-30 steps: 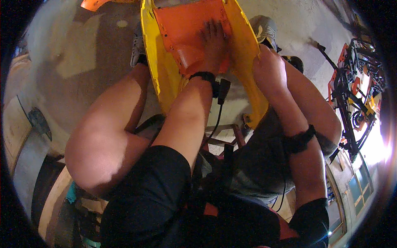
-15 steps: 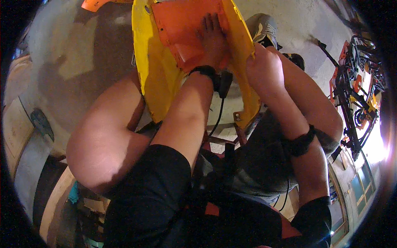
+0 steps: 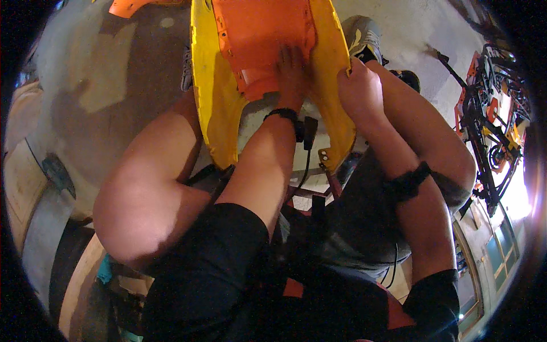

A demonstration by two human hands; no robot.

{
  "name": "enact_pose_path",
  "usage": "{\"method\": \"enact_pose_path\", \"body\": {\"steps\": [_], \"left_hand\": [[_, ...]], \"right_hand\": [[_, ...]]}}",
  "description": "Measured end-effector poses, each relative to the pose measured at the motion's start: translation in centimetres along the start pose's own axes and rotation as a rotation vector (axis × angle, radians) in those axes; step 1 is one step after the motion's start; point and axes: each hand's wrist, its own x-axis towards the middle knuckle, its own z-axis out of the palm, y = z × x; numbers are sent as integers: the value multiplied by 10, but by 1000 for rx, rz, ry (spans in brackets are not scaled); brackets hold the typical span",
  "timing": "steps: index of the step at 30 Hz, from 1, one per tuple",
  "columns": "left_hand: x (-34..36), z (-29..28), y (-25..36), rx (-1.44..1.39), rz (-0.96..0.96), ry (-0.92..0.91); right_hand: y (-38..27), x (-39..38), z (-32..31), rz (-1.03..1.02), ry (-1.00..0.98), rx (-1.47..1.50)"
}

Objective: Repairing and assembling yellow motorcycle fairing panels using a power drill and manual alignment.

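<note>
Between my knees stands a yellow plastic fairing (image 3: 217, 97) with two long side wings and a gap at its near end. An orange panel (image 3: 262, 34) lies between the wings. My left hand (image 3: 292, 71) rests in shadow on the near right part of the orange panel, its fingers stretched out. With closed fingers my right hand (image 3: 361, 90) grips the upper edge of the fairing's right wing. The far end of both plastic pieces runs out of the picture.
Another orange piece (image 3: 130, 7) lies on the floor at the far left. A dark metal frame with cables (image 3: 490, 131) stands at the right. My shoe (image 3: 364, 37) is just beyond my right hand. A black cable (image 3: 307, 165) hangs from my left wrist strap.
My left hand has slid nearer along the orange panel. The fairing has shifted and tilted slightly, and my right hand still grips its edge.
</note>
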Motion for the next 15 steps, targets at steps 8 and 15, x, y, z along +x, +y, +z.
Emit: {"method": "enact_pose_path", "body": {"steps": [8,15], "left_hand": [[7,-2,17,-215,-194,83],[21,-13,16,-148,-208,232]], "right_hand": [[-2,-1,3,-42,-20,32],[-6,-1,4,-48,-47,13]]}}
